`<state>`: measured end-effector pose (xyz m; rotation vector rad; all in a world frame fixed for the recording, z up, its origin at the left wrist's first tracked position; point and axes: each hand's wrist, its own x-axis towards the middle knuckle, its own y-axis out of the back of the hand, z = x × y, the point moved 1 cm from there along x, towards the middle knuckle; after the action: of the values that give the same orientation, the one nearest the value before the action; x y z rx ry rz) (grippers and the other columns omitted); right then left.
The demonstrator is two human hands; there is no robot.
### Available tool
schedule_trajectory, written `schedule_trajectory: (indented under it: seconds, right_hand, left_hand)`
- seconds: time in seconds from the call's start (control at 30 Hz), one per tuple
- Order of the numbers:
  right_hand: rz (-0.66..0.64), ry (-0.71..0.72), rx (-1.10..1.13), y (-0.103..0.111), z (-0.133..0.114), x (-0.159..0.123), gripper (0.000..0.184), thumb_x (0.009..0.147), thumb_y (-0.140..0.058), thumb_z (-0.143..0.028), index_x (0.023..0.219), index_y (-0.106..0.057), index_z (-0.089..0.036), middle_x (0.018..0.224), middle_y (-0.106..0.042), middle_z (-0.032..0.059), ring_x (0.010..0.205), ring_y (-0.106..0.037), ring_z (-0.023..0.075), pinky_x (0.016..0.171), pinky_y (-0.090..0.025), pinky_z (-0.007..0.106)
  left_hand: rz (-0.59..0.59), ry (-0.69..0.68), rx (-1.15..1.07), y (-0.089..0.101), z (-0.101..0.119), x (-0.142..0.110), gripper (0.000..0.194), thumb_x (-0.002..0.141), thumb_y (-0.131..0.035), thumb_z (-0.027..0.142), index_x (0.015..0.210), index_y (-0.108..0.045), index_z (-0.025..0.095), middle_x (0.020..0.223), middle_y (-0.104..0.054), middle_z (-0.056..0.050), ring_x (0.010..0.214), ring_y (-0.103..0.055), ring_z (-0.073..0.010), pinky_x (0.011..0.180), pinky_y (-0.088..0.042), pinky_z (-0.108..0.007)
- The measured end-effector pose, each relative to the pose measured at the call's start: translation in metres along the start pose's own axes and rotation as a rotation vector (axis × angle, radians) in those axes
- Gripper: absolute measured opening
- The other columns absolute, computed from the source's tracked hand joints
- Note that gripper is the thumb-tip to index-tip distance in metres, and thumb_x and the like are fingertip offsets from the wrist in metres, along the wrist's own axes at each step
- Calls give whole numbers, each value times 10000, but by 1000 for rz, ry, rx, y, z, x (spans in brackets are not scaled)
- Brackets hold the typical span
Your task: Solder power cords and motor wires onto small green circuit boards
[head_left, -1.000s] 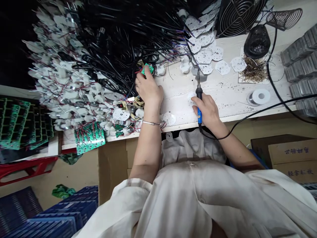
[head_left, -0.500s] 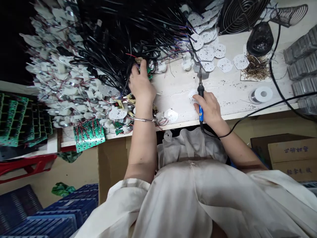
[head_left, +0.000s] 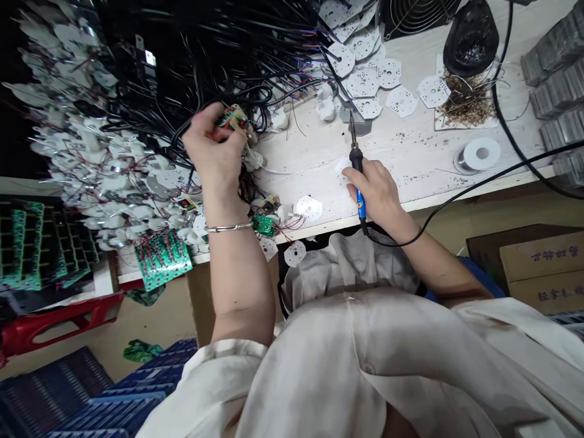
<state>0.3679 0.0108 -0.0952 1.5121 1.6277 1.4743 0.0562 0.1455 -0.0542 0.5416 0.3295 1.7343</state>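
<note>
The person's light shirt fills the near side, below the edge of a white workbench. At that edge lie a white octagonal plate and a green board with red wires, the latter jutting past the edge. The right hand is closed around a blue-handled soldering iron, its metal end pointing away from the person, by a grey block. A solder spool lies to the right. Farther in, the left hand grips a small circuit board between thumb and fingers, beside heaped black cables. Beyond are piled white plates and a black fan.
</note>
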Motion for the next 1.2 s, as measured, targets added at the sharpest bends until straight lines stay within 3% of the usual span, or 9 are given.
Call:
schedule_trajectory:
  seconds: [0.17,0.23,0.33,0.43,0.67,0.83,0.97,1.13,1.2]
  right_hand:
    - [-17,-37,63,1,0,1,333,988,-421,-182,1273,-580,-248,1112,-607,108,979,-524,245,827,-461,376]
    - [-20,-44,89,2,1,2,334,985,-422,-187,1271,-580,-252,1123,-611,113,977,-535,250,834,-481,389]
    - [-25,-61,111,2,2,2,328,981,-435,-206,1270,-581,-260,1159,-609,118,984,-555,257,848,-506,410]
    - [-28,-65,109,2,2,2,326,985,-441,-225,1278,-579,-261,1173,-608,121,989,-569,262,858,-516,424]
    - [-37,-46,1,3,1,3,316,986,-450,-219,1256,-611,-246,1153,-634,125,960,-567,266,832,-510,414]
    - [-67,-66,19,4,2,10,347,974,-484,-234,1306,-585,-245,1232,-616,140,993,-560,279,834,-514,420]
    - [-60,-76,63,3,0,13,363,984,-462,-240,1333,-560,-244,1287,-604,145,1060,-566,289,895,-519,441]
    - [-51,-64,89,7,-4,5,365,1001,-432,-236,1343,-557,-248,1281,-614,133,1117,-585,282,956,-530,448]
    - [-29,-58,109,10,-5,2,356,1008,-426,-241,1335,-563,-265,1255,-623,113,1123,-599,267,970,-538,433]
  left_hand:
    - [17,-99,49,2,20,-21,509,758,-770,266,1249,-639,224,1001,-678,45,760,-518,-78,898,-513,-356]
    - [21,-127,273,-10,30,-42,375,813,-734,265,1180,-678,218,1019,-694,12,964,-595,-157,1005,-493,-439]
    - [5,-131,518,-26,38,-71,191,886,-636,302,1040,-720,227,1034,-723,-71,1290,-514,-314,1098,-419,-557]
    - [-45,-149,582,-32,43,-83,166,922,-572,324,964,-718,255,1066,-730,-87,1376,-445,-338,1073,-415,-563]
    - [-247,-231,570,-40,76,-89,255,1012,-474,315,1034,-725,275,1179,-702,-52,1105,-619,-256,941,-483,-420]
    - [-427,-391,697,-67,82,-107,251,975,-495,210,956,-744,241,1027,-736,-93,1064,-613,-310,826,-507,-426]
    - [-366,-345,660,-69,73,-120,394,940,-458,133,1215,-710,257,1031,-733,-101,996,-647,-284,790,-532,-386]
    - [-406,-271,276,-63,75,-139,451,992,-436,247,1435,-519,253,1169,-725,-51,996,-698,-179,880,-578,-301]
    - [-351,-190,193,-56,79,-146,494,989,-457,273,1483,-442,273,1197,-714,-53,976,-706,-169,843,-592,-290]
